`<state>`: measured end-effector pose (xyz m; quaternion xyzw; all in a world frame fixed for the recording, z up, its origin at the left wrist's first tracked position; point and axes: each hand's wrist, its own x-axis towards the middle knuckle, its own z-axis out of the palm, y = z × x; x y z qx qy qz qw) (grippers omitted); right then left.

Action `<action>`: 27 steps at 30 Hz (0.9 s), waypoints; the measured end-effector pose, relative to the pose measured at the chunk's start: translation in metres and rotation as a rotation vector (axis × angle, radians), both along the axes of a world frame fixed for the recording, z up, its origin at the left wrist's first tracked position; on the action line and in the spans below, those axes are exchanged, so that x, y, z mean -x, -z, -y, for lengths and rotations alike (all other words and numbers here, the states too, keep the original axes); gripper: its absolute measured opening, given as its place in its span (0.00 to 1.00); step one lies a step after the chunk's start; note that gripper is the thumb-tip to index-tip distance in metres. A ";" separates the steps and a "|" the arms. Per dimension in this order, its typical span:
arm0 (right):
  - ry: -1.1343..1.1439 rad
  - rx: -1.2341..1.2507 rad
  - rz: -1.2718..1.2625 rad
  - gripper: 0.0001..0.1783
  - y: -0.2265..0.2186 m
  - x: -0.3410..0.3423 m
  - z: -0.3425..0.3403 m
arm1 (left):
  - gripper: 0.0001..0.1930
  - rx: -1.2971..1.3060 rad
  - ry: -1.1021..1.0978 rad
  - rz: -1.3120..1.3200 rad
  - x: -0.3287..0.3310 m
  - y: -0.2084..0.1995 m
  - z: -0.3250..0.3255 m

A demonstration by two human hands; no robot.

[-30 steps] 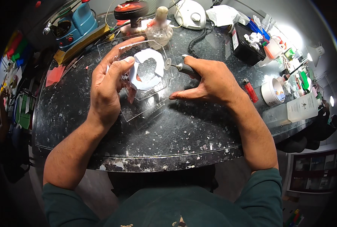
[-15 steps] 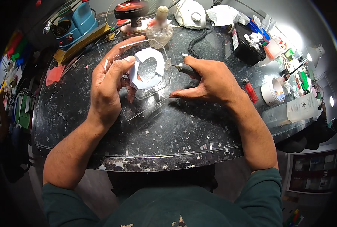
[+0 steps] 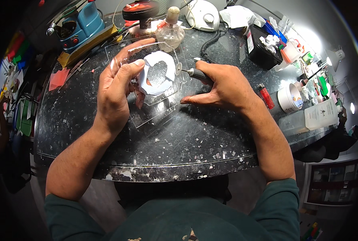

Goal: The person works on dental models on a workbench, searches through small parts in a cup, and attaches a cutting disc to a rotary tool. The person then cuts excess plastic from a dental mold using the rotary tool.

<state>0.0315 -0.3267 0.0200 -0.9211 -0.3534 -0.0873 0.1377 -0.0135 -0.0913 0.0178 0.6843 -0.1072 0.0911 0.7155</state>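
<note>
A clear plastic sheet point(image 3: 145, 119) is held up over the dark bench, and my left hand point(image 3: 115, 90) pinches it at its left side. Against the sheet sits a pale bluish-white ring-shaped piece point(image 3: 169, 64), with my left thumb pressing near its edge. My right hand point(image 3: 223, 84) is wrapped round a dark rotary handpiece point(image 3: 200, 75). A thin round cutting disc point(image 3: 178, 68) on the handpiece's tip is at the right side of the ring, close to the sheet; whether it touches cannot be told. My left fingers behind the sheet show partly through it.
A glass spirit lamp point(image 3: 171, 34) stands just beyond the sheet. Farther back are a white control box point(image 3: 202, 15) with a coiled cord and a blue machine point(image 3: 82, 26). To the right lie a red lighter point(image 3: 266, 96), a white tub point(image 3: 289, 98), a plastic bottle point(image 3: 321, 114) and a black box point(image 3: 263, 48).
The sheet has tilted very slightly in my left hand. My right hand with the handpiece has hardly moved.
</note>
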 end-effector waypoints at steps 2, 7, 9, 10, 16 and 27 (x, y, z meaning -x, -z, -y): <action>-0.004 -0.006 0.009 0.34 0.000 0.000 0.000 | 0.29 0.012 -0.004 -0.013 0.000 0.000 0.000; 0.002 0.010 0.009 0.34 -0.002 0.002 0.000 | 0.29 -0.008 0.034 -0.005 0.000 0.000 -0.004; 0.009 0.018 -0.006 0.33 -0.002 0.002 0.000 | 0.26 0.022 0.082 -0.010 0.000 0.001 -0.009; 0.008 0.018 -0.006 0.33 -0.002 0.002 0.000 | 0.22 0.052 0.126 -0.015 0.000 0.002 -0.011; -0.011 0.019 0.024 0.32 -0.001 0.002 -0.001 | 0.29 0.024 -0.007 -0.005 -0.001 0.002 -0.001; -0.047 -0.044 0.079 0.30 0.005 0.000 -0.001 | 0.28 0.003 0.025 0.011 -0.001 0.001 -0.003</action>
